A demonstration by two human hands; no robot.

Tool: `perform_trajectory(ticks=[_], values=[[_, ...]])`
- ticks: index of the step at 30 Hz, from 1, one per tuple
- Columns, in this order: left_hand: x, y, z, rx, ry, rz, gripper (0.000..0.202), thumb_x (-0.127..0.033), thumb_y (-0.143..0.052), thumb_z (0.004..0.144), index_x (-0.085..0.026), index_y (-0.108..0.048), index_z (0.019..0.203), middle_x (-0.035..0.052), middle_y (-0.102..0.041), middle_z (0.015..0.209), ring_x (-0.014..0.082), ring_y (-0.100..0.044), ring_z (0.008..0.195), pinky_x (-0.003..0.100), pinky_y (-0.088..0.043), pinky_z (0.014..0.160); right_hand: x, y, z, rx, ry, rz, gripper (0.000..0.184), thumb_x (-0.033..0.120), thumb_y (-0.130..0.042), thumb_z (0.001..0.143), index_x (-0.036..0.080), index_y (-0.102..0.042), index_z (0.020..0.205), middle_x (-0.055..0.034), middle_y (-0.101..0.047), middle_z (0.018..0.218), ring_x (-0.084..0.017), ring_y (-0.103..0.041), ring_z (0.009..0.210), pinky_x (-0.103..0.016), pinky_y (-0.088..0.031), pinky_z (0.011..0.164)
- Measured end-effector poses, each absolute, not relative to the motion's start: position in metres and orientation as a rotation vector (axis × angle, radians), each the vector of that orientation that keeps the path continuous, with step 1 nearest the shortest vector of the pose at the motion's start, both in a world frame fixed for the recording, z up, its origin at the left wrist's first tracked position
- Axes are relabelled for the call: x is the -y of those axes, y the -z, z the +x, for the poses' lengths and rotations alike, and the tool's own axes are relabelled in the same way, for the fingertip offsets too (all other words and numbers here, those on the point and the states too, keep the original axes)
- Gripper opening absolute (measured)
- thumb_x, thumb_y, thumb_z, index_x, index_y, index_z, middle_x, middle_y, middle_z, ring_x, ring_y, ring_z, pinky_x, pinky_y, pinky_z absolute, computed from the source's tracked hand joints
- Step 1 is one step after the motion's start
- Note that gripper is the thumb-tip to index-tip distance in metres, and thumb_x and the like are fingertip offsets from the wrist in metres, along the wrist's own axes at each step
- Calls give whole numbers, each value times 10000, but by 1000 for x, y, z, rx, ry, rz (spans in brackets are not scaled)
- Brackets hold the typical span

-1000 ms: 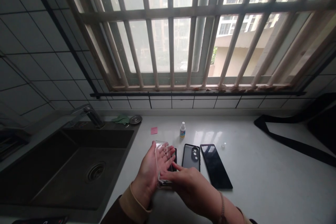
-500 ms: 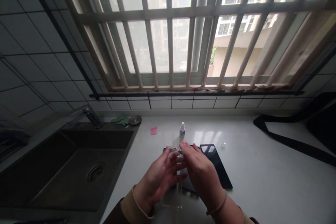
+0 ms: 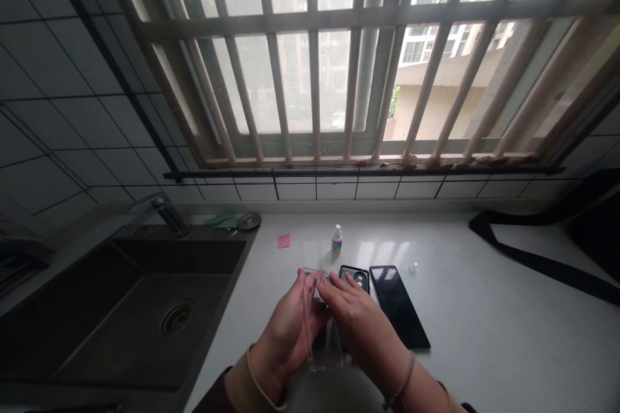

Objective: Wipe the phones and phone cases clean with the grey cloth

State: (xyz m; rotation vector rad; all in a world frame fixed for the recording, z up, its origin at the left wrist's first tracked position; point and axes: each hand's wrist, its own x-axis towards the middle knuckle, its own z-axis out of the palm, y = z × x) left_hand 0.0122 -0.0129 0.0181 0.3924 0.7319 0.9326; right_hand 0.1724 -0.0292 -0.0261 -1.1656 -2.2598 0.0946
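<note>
Both my hands hold a clear phone case [image 3: 320,342] above the white counter [image 3: 484,335]. My left hand [image 3: 290,326] grips its left side, fingers curled round the edge. My right hand [image 3: 361,326] lies over its upper right part, fingertips pressed on the case near the camera cut-out. A black phone case [image 3: 356,276] with a camera hole lies just beyond my right fingers. A dark phone [image 3: 400,303] lies face up to its right. Something dark sits under the clear case, mostly hidden.
A small white dropper bottle [image 3: 336,240], a pink sticky note [image 3: 283,241] and a tiny white cap [image 3: 413,266] lie further back. A dark sink [image 3: 145,310] with tap [image 3: 162,210] is on the left. A black strap [image 3: 533,258] runs along the right.
The clear case went from lying flat on my left palm to being held edge-up between both hands. My right hand moved up over its top end.
</note>
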Motion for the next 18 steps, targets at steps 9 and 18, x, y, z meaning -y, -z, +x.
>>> perform_trajectory(ticks=[9,18], values=[[3,-21,8,-919,-1182,315,567,-525,-351,1128,-90,-629,1364,230,-672,1436,293,-674,1322,448,-443,1233,38,24,164,2298,-186,-913,485,-56,-495,961,133,-638,1383,-136,-764,1360,-277,-638,1411,-530,-407,1289],[-9,-26,-1,-921,-1420,188,498,-459,-353,1136,-99,-694,1185,209,-767,1180,244,-778,1040,373,-631,966,47,21,161,2242,-289,-849,374,-18,-525,987,185,-695,1252,-101,-826,1175,-225,-758,1229,-454,-440,1262]])
